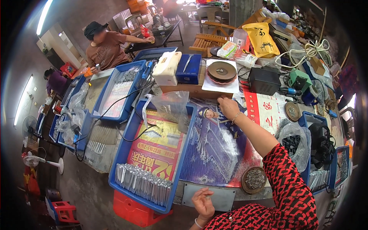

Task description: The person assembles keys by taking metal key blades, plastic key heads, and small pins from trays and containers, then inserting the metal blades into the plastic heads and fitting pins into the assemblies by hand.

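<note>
My right hand (230,109) reaches to the far side of the work table, its fingers closed and pointing down in front of a cardboard box (180,89). Whatever lies in its fingertips is hidden. Close by are a few thin metal rods (207,102) on the printed sheet (218,153) that covers the table. My left hand (203,202) hovers at the near edge, over a grey metal plate (188,193), fingers loosely curled and apart, with nothing visible in it. A round dish of small metal parts (254,179) sits right of it.
A blue tray (143,189) on the left holds a row of metal rods (143,180). Brown discs (221,72) are stacked on the box. A black device (264,81) and a plastic bag of dark parts (293,143) stand right. Another person (107,50) sits at the far left.
</note>
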{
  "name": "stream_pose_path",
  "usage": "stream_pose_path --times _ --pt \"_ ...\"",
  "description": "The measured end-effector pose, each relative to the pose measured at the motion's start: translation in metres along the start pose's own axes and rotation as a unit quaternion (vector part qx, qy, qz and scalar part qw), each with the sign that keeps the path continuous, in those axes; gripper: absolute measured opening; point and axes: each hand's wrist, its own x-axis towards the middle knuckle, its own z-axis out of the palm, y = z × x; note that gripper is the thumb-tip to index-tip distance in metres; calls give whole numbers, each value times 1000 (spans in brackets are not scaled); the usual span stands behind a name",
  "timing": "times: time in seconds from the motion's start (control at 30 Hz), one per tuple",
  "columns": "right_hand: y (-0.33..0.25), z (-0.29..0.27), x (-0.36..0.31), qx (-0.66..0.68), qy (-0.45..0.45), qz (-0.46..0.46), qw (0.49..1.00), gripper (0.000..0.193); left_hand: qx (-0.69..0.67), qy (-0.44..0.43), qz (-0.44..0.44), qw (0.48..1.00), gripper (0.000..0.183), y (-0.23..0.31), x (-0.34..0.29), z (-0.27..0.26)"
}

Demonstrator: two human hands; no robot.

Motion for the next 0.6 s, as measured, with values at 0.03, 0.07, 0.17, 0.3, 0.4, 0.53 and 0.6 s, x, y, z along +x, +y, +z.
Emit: stream_pose_path --times 0.03,0.07,0.17,0.3,0.4,0.53,0.6 --pt "1 0 0 0 -10 4 1000 11 0 3 0 1000 33 -1 -1 -1" --pt "0 -1 -1 1 -11 0 1000 11 -15 -2 -3 1000 34 -3 -1 -2" --pt "0 -3 -8 26 36 8 999 12 -28 -6 -4 1000 35 -5 -4 -2" --pt "-11 -5 -20 57 75 -15 995 9 -17 -2 -2 1000 33 -2 -3 -2" --pt "-25 -15 -31 94 62 -25 993 7 -28 0 9 1000 32 -1 -2 -3" --pt "-52 -51 -52 138 41 -18 989 11 11 -34 12 999 26 5 2 -7" --pt "-56 -71 -64 173 19 -20 985 14 -10 -5 -35 999 20 18 5 -7"
